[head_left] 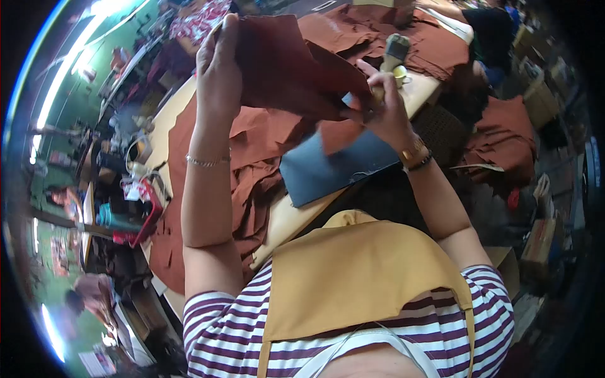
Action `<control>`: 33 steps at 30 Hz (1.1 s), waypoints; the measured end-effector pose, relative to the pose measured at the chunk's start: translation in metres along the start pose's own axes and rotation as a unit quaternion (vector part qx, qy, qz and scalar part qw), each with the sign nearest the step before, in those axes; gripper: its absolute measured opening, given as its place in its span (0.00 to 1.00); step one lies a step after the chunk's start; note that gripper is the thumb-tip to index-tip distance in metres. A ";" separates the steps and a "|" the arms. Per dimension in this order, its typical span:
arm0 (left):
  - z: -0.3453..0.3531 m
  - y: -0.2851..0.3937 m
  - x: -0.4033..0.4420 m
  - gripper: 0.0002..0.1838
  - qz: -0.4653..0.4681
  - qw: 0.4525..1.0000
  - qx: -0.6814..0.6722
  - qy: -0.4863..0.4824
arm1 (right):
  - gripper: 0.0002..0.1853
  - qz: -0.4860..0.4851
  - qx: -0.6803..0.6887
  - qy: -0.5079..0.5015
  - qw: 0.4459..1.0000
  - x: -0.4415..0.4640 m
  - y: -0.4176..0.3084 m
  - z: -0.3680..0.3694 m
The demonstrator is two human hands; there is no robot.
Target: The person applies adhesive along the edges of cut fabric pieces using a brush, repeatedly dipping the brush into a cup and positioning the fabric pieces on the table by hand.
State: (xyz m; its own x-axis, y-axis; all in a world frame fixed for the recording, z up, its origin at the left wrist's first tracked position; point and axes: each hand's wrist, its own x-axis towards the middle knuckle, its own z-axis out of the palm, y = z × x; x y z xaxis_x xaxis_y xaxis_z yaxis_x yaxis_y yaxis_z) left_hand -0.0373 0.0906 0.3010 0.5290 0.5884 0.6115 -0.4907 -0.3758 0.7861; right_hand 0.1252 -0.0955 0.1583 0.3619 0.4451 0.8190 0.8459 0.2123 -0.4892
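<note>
Leather hung raised, left hand clamped on one edge and right hand pinching the opposite lower corner, seemingly mid-handling and not yet set down, while more pieces, apparently left to do, lay beneath the left hand.

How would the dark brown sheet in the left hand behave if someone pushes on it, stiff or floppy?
The dark brown sheet would probably bend, since the reddish-brown sheets on the table lie in loose folds. Still, it may keep some firmness, as its face looks mostly smooth beside the left hand.
</note>
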 end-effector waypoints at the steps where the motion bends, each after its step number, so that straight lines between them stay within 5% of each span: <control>1: 0.002 0.001 0.000 0.14 0.009 1.000 -0.021 -0.011 | 0.30 0.045 -0.009 -0.007 0.999 0.003 0.000 -0.006; 3: 0.007 0.003 -0.001 0.14 0.025 0.997 -0.063 -0.035 | 0.26 0.135 -0.023 -0.021 0.990 0.007 -0.002 -0.021; 6: 0.012 0.004 0.000 0.14 -0.002 0.995 -0.104 0.006 | 0.21 0.066 -0.079 0.024 0.994 0.005 -0.006 -0.055; 11: -0.010 -0.032 0.009 0.13 0.039 0.986 0.090 -0.131 | 0.21 0.004 -0.194 0.084 0.977 0.016 -0.008 -0.145; 13: -0.007 -0.045 0.008 0.13 0.029 0.968 0.150 -0.198 | 0.20 0.029 -0.139 0.108 0.984 0.027 -0.008 -0.190; 15: 0.008 -0.047 0.000 0.13 -0.060 0.963 0.136 -0.223 | 0.15 -0.105 -0.292 0.108 0.945 0.049 -0.033 -0.232; 18: 0.040 -0.063 -0.015 0.11 -0.056 0.964 -0.007 -0.260 | 0.15 -0.121 -0.367 0.119 0.915 0.075 -0.081 -0.275; 24: 0.101 -0.048 -0.075 0.10 -0.047 0.954 -0.212 -0.208 | 0.14 -0.171 -0.533 0.110 0.821 0.080 -0.155 -0.322; 29: 0.080 -0.031 -0.113 0.09 0.107 0.988 0.001 -0.110 | 0.13 -0.213 -0.640 0.086 0.733 0.064 -0.195 -0.331; 33: 0.028 -0.014 -0.123 0.10 0.014 0.986 -0.098 -0.136 | 0.12 -0.235 -0.684 0.066 0.687 0.053 -0.210 -0.325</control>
State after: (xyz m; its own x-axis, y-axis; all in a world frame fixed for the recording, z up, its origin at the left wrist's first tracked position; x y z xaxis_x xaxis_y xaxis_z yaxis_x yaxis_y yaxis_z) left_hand -0.0765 0.0036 0.2172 0.6662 0.3551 0.6558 -0.6183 -0.2287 0.7519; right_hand 0.0937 -0.3990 0.4020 -0.1218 0.5059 0.8540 0.4249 -0.7510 0.5055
